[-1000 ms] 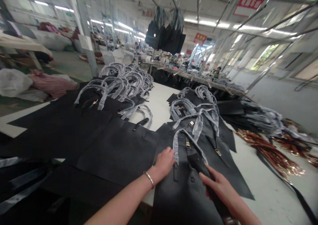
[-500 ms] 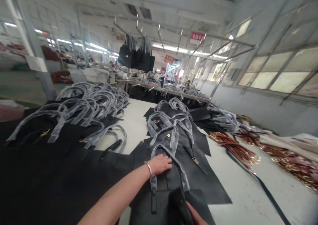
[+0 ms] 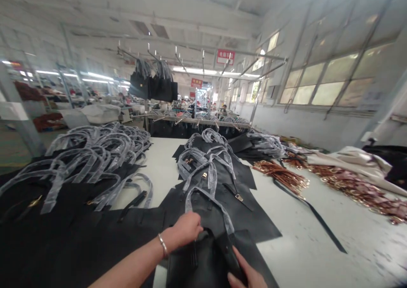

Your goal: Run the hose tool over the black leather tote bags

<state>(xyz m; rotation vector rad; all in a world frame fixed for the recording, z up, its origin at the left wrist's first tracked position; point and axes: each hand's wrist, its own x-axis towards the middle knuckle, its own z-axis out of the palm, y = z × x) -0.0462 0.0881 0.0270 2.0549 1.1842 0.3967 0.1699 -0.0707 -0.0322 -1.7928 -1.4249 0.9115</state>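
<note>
Black bag (image 3: 205, 264) between both hands may crease or scuff, I judge, if the black piece (image 3: 230, 254) gripped by the right hand (image 3: 248, 273) drags across it; surface smooth, faintly glossy; film-wrapped handle (image 3: 226, 220) just beyond the left hand's (image 3: 187, 228) curled fingers, hold unclear.

Left hand (image 3: 186, 228), fingers curled, is at the top edge of a black leather-look bag (image 3: 208, 262); grip unclear. Right hand (image 3: 248, 271) holds a long dark piece (image 3: 233, 260). Plastic-wrapped looped handles (image 3: 103, 148) heap left, brown strap bundle (image 3: 282, 175) sits right on white bench (image 3: 299, 245).
</note>
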